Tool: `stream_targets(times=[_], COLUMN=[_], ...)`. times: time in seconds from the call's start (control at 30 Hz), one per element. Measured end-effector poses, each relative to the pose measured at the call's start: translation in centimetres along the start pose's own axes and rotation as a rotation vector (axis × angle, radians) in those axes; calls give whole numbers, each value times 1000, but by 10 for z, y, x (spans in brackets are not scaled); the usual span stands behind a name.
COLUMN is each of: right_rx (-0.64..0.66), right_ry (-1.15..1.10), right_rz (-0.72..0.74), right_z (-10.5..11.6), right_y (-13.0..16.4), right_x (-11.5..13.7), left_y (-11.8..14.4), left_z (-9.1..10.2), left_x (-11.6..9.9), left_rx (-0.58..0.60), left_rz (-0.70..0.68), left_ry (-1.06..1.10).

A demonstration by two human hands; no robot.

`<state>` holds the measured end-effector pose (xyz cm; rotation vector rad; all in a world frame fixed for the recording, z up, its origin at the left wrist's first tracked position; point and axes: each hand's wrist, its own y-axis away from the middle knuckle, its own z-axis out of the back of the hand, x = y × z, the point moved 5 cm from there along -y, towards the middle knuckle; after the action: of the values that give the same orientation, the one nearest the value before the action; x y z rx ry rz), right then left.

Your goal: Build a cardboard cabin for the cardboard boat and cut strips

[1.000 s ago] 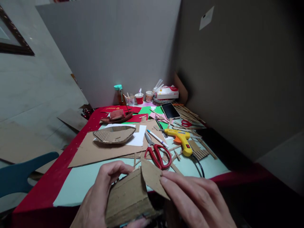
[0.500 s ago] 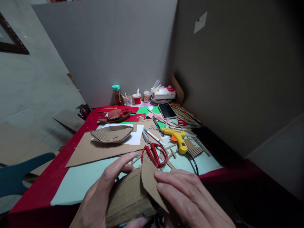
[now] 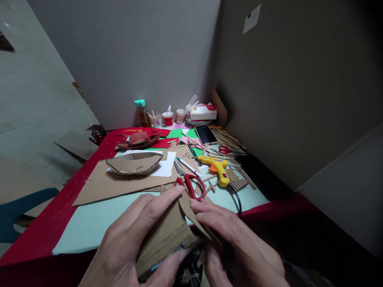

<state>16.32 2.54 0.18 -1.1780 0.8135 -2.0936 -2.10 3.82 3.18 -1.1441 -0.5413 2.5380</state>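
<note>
Gripping a folded piece of cardboard (image 3: 164,235) above the near edge of the tabletop (image 3: 38,239), the left hand (image 3: 128,239) had its fingers clamped around it, thumb below and forefinger along the top. The fingers of the right hand (image 3: 236,235) were closed on a curved cardboard flap (image 3: 186,205) at the folded piece's right end, the thumb lower down. Just beyond the fingertips lay scissors (image 3: 194,186) with red handles, then a marker (image 3: 189,166). Toward the right edge lay a yellow glue gun (image 3: 220,169). A cardboard boat (image 3: 134,163) sat left of the scissors, and a brown model boat (image 3: 139,140) stood nearer the far left corner. Along the far edge were a bottle (image 3: 143,114), a red cup (image 3: 168,119) and a tissue pack (image 3: 203,112).
</note>
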Motion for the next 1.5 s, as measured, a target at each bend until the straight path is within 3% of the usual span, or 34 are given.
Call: stream_targets(times=[0.23, 0.47, 0.6, 0.67, 0.87, 1.07, 1.2, 1.33, 1.5], right_rx=[49, 69, 175, 165, -132, -57, -5, -23, -39], right_ry=[19, -25, -99, -156, -156, -102, -83, -65, -91], right_rz=[46, 86, 47, 33, 8, 47, 27, 60, 78], right_z=[1, -1, -6, -4, 16, 23, 23, 20, 19], right_y=[-9, -16, -10, -7, -8, -15, -18, -19, -17], right_x=[4, 10, 8, 6, 0, 10, 14, 15, 17], left_y=[-4, 2, 6, 7, 1, -5, -6, -5, -4], left_z=[-4, 0, 2, 2, 6, -2, -12, -13, -11], left_x=[-8, 6, 18, 26, 40, 25, 17, 17, 12], left_rx=[79, 115, 121, 161, 220, 123, 141, 142, 112], left_rz=[-169, -205, -41, 46, 170, 425, 528, 633, 669], left_ry=[-127, -175, -129, -74, 110, 405, 543, 584, 595])
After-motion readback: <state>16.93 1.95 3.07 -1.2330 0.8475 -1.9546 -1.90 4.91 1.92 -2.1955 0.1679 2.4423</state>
